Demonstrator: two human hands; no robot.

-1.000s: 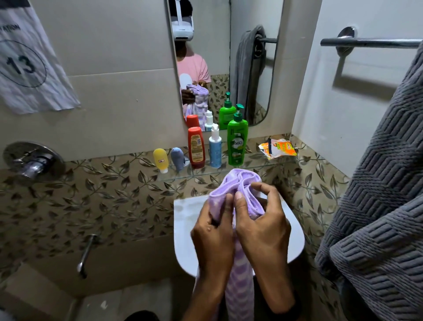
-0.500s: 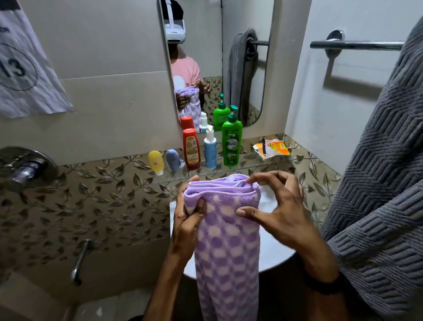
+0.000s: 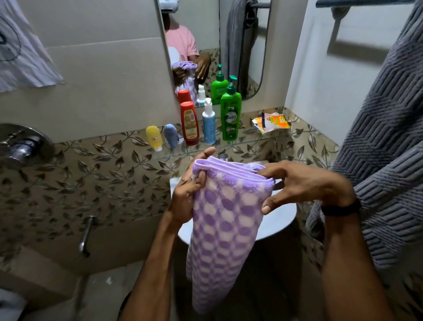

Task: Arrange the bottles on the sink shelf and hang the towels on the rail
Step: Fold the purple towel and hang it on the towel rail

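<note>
Purple and white checks run down the folded towel (image 3: pixel 225 231) that I hold up over the white sink (image 3: pixel 278 221) in the head view. My left hand (image 3: pixel 188 194) is closed on the towel's upper left corner, thumb on the front face and fingers behind the fold. My right hand (image 3: pixel 299 184) pinches the upper right corner, fingertips on the stacked edges at the top and the thumb low on the front; a black band (image 3: pixel 341 208) circles that wrist. The towel hangs straight down from the two grips, its lower end loose in front of the sink.

Behind the towel, the glass shelf (image 3: pixel 251 138) carries a row of bottles, all upright: a yellow tube (image 3: pixel 153 138) at the left, a small blue-grey bottle (image 3: pixel 171 136) just beside it, a red bottle (image 3: pixel 189 123), a blue spray bottle (image 3: pixel 208 123) and a tall green pump bottle (image 3: pixel 230 114). An orange sachet (image 3: pixel 271 122) lies well apart at the shelf's right end. The mirror (image 3: pixel 194 45) above repeats the bottles and my hands on the towel.

At the right, a grey ribbed towel (image 3: pixel 386 149) hangs from the rail (image 3: pixel 357 2) at the top edge. A chrome tap handle (image 3: pixel 21 146) sits on the leaf-patterned tiles (image 3: pixel 103 178) at the left.
</note>
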